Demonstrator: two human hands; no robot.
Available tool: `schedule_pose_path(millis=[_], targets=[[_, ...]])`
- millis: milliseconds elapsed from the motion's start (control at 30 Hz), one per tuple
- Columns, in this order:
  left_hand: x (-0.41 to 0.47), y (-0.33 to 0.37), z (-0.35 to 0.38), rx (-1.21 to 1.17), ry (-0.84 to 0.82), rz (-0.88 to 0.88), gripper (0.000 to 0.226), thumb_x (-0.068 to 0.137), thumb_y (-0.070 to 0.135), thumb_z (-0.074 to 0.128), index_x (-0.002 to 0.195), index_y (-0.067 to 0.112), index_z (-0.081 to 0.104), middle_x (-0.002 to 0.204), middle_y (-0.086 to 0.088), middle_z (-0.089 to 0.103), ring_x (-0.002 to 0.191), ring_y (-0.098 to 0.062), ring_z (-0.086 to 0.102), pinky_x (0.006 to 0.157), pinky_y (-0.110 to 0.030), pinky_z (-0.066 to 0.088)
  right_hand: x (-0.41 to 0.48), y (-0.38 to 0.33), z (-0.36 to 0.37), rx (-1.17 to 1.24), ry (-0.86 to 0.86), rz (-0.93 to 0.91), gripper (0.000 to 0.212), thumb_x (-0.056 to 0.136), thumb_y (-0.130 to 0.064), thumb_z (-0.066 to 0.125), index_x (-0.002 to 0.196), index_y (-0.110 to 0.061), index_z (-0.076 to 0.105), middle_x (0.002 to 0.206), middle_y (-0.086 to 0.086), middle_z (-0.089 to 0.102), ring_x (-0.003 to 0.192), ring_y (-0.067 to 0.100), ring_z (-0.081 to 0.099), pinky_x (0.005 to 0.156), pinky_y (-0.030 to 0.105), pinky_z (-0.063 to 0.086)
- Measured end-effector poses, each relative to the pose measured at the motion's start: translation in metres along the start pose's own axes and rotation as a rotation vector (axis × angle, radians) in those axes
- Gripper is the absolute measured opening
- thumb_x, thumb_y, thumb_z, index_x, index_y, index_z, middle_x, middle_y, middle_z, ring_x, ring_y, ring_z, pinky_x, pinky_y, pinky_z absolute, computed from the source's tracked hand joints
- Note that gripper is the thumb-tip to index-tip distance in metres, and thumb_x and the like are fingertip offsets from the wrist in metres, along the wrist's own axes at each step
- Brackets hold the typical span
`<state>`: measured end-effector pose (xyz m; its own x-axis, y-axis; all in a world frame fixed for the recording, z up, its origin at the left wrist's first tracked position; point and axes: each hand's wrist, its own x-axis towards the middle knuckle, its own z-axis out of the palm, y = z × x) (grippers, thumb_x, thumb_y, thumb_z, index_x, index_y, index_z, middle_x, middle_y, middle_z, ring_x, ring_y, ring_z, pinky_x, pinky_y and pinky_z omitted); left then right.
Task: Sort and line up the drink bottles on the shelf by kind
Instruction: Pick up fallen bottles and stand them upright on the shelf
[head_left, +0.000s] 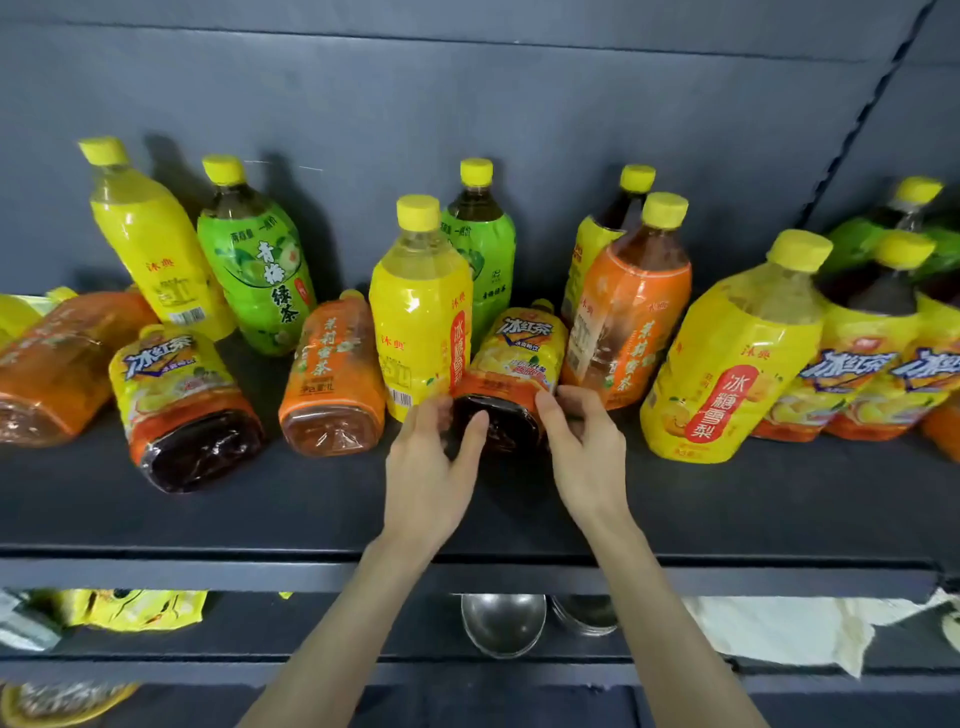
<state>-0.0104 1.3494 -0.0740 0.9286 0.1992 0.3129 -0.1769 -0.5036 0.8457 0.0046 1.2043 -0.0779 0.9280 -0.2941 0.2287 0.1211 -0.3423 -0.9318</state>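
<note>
Left hand (428, 467) and right hand (589, 452) clasp toppled iced-tea bottle (522, 353) at its base. Probably to stand it upright.

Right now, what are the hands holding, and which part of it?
The left hand and right hand hold the lying iced-tea bottle at its dark bottom end, one on each side.

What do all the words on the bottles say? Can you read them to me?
"冰红茶" on the middle lying bottle.
"青梅绿茶" on the left green bottle.
"茉莉蜜茶" on the centre-left orange bottle.
"冰糖雪梨" on the right yellow bottle.
The rest is too small or blurred to read.
</note>
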Motion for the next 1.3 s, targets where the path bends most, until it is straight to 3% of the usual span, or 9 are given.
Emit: schedule_pose_path(millis=[100, 200, 333, 500, 633, 767, 900, 1133, 1300], targets=[[0.004, -0.002, 0.000, -0.042, 0.000, -0.004, 0.039, 0.091, 0.036, 0.058, 0.118, 0.008, 0.057, 0.111, -0.004, 0.062, 0.093, -0.015, 0.062, 0.082, -0.033, 0.054, 0.011, -0.004, 0.011, 0.022, -0.030, 0.165, 0.048, 0.088, -0.057, 0.054, 0.121, -0.023, 0.053, 0.113, -0.003, 0.064, 0.100, 0.009, 0.062, 0.091, 0.034, 0.052], [0.007, -0.006, 0.000, -0.065, -0.005, -0.008, 0.037, 0.092, 0.036, 0.057, 0.115, 0.007, 0.060, 0.109, -0.004, 0.062, 0.088, -0.011, 0.061, 0.076, -0.019, 0.050, 0.023, -0.007, 0.017, 0.026, -0.050, 0.257, 0.063, 0.084, -0.062, 0.056, 0.131, -0.020, 0.052, 0.123, 0.001, 0.061, 0.112, 0.022, 0.059, 0.099, 0.044, 0.048], [0.009, -0.006, -0.001, -0.092, -0.016, -0.010, 0.036, 0.092, 0.039, 0.054, 0.108, 0.009, 0.064, 0.105, -0.005, 0.063, 0.083, -0.007, 0.061, 0.069, -0.009, 0.048, 0.022, -0.006, 0.013, 0.144, -0.078, 0.255, 0.053, 0.087, -0.048, 0.063, 0.128, -0.015, 0.056, 0.117, 0.002, 0.065, 0.107, 0.018, 0.063, 0.096, 0.043, 0.051], [0.000, -0.004, 0.000, -0.131, -0.119, -0.110, 0.052, 0.085, 0.059, 0.042, 0.108, 0.017, 0.062, 0.104, 0.002, 0.065, 0.096, -0.012, 0.061, 0.085, -0.032, 0.051, -0.004, -0.005, 0.000, 0.271, -0.138, 0.230, 0.055, 0.075, -0.047, 0.068, 0.120, -0.017, 0.059, 0.103, -0.005, 0.069, 0.089, 0.005, 0.068, 0.071, 0.018, 0.054], [-0.010, -0.005, -0.007, -0.296, -0.240, -0.147, 0.055, 0.080, 0.067, 0.050, 0.112, 0.024, 0.061, 0.106, 0.009, 0.067, 0.096, -0.004, 0.062, 0.082, -0.022, 0.050, -0.013, -0.005, -0.014, 0.319, -0.234, 0.261, 0.052, 0.063, -0.049, 0.071, 0.107, -0.025, 0.056, 0.103, -0.001, 0.066, 0.082, 0.000, 0.069, 0.062, 0.012, 0.051], [-0.012, -0.007, -0.017, -0.431, -0.352, -0.131, 0.052, 0.078, 0.055, 0.055, 0.117, 0.020, 0.062, 0.108, 0.008, 0.069, 0.100, -0.003, 0.064, 0.080, -0.016, 0.049, -0.004, -0.014, -0.015, 0.355, -0.260, 0.313, 0.053, 0.073, -0.049, 0.067, 0.117, -0.023, 0.051, 0.108, -0.002, 0.063, 0.078, -0.005, 0.068, 0.057, 0.012, 0.051], [-0.021, -0.007, -0.022, -0.490, -0.391, -0.053, 0.053, 0.082, 0.048, 0.061, 0.126, 0.020, 0.057, 0.115, 0.011, 0.068, 0.108, -0.003, 0.061, 0.085, -0.015, 0.047, 0.005, -0.022, -0.018, 0.373, -0.213, 0.208, 0.040, 0.077, -0.046, 0.068, 0.113, -0.033, 0.054, 0.105, -0.007, 0.067, 0.084, 0.000, 0.069, 0.059, 0.017, 0.054], [-0.008, -0.004, -0.020, -0.385, -0.411, 0.096, 0.057, 0.082, 0.025, 0.067, 0.136, 0.019, 0.047, 0.133, 0.005, 0.055, 0.121, -0.008, 0.053, 0.098, -0.024, 0.046, 0.014, -0.035, -0.037, 0.393, -0.234, -0.065, 0.060, 0.075, -0.023, 0.073, 0.130, -0.030, 0.048, 0.112, -0.007, 0.069, 0.105, 0.006, 0.065, 0.074, 0.020, 0.055], [0.009, -0.005, -0.010, -0.365, -0.370, 0.058, 0.064, 0.079, 0.001, 0.072, 0.133, 0.021, 0.046, 0.128, 0.006, 0.053, 0.112, 0.002, 0.055, 0.086, -0.011, 0.047, 0.016, -0.035, -0.042, 0.344, -0.224, -0.166, 0.068, 0.080, -0.012, 0.072, 0.136, -0.034, 0.040, 0.126, -0.004, 0.061, 0.114, 0.004, 0.059, 0.086, 0.020, 0.052]])
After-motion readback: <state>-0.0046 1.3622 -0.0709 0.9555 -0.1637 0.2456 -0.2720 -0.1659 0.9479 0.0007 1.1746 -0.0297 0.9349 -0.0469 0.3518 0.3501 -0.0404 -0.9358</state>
